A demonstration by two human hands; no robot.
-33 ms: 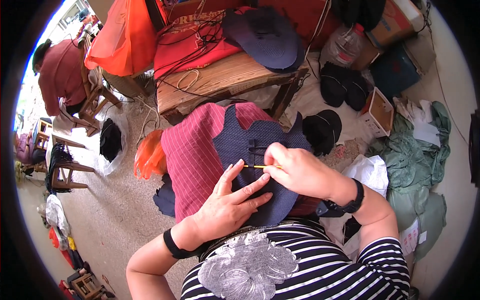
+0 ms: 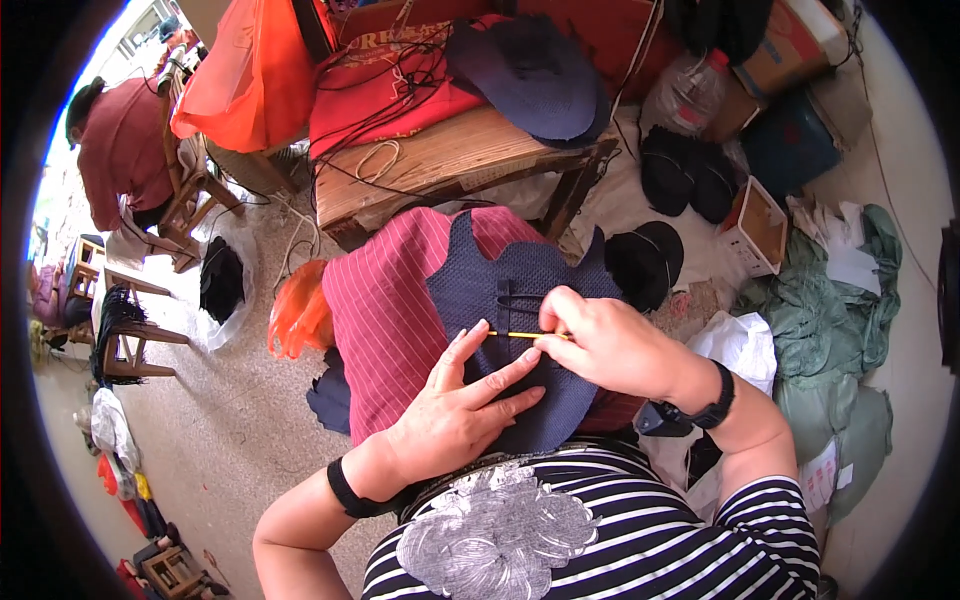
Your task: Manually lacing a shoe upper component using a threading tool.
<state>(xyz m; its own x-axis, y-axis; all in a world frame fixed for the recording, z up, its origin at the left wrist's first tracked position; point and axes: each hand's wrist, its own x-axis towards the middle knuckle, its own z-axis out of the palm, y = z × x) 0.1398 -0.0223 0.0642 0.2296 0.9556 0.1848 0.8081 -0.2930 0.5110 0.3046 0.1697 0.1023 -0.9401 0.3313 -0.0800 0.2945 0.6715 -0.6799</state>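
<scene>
Head view, looking down at the lap. The navy mesh fabric piece [image 2: 510, 330], cut with scalloped edges, lies spread over a red striped cloth [image 2: 385, 310] on the person's knees, just below the front edge of a low wooden table [image 2: 440, 165]. The left hand [image 2: 455, 415] rests flat on the mesh, fingers [image 2: 500, 380] open and splayed, apparently to hold the piece taut and still against the lap. The right hand [image 2: 610, 345] has its fingers closed in a pinch on a thin yellow hook tool [image 2: 520, 335], which lies nearly level and points left toward the left index fingertip; its working end meets the mesh beside a dark cord [image 2: 515, 300] threaded through the fabric. The flattening hand leaves a narrow strip of mesh exposed between the two hands. Open room lies to the left over bare floor [image 2: 230, 420]; to the right, black hats [image 2: 645, 260] and a green cloth heap [image 2: 830, 330] crowd the space.
</scene>
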